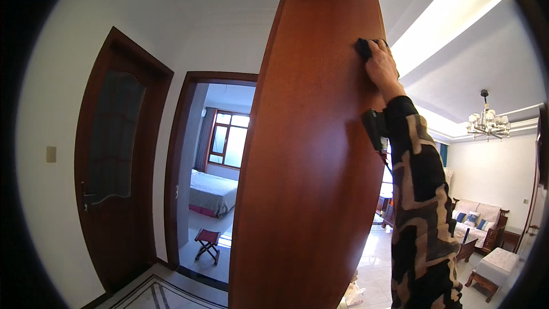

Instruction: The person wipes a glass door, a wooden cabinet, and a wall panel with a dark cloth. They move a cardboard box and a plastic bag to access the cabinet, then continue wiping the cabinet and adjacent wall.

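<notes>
A tall reddish-brown wooden panel [309, 137] stands upright directly before me, its outline bent by the lens. High on its right side, my right hand [381, 63] presses a small black cloth or pad [363, 48] against the surface. The fingers curl over it and hide part of it, so its exact kind is unclear. A dark device [375, 131] with a cord sits at the wrist, beside the patterned sleeve [420, 197]. My left hand is out of view.
At left are a dark wooden door [118, 137] with a glazed panel and a doorway showing a bed [213, 191] and folding stool [208, 240]. On the right, a chandelier [488, 122] hangs above a room with a wooden sofa [476, 223] and an upholstered bench [495, 264].
</notes>
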A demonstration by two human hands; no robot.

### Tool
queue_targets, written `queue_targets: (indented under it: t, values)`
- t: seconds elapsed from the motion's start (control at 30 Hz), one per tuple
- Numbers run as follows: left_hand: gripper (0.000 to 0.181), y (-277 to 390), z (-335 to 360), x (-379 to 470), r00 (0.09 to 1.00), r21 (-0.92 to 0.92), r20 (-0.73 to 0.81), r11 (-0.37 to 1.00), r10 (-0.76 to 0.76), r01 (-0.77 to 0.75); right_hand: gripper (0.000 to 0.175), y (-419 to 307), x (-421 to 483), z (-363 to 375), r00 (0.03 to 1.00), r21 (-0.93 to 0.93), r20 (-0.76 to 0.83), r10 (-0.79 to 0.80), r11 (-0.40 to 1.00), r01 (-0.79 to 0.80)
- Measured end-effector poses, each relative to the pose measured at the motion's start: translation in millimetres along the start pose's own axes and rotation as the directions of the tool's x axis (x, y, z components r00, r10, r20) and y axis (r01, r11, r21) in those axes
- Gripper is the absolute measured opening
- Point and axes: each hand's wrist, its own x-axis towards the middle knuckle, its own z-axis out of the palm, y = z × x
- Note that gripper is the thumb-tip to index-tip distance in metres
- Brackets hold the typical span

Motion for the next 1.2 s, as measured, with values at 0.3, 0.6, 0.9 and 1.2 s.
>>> queue_targets:
  t: [0.3, 0.6, 0.9, 1.2]
  values:
    - [0.037, -13, -2, 2, 0.999, 0.013, 0.007, 0.999, -0.035, 0.034, 0.046, -187, -96, -19, 0.737, 0.286, 0.123, -0.665, 0.734, 0.615]
    - [0.037, -23, -8, 2, 0.998, 0.042, 0.017, 0.997, -0.067, 0.066, 0.042, -58, -100, -37, 0.878, 0.163, -0.056, -0.475, 0.864, 0.477]
    - [0.037, -54, -23, -7, 0.993, 0.049, -0.002, 0.992, -0.114, 0.114, 0.043, -98, -182, -53, 0.849, 0.148, 0.076, -0.523, 0.848, 0.509]
    - [0.036, -105, -69, -23, 0.991, 0.022, -0.072, 0.994, -0.109, 0.111, 0.032, -251, -463, -166, 0.263, 0.897, 0.325, -0.908, 0.384, 0.219]
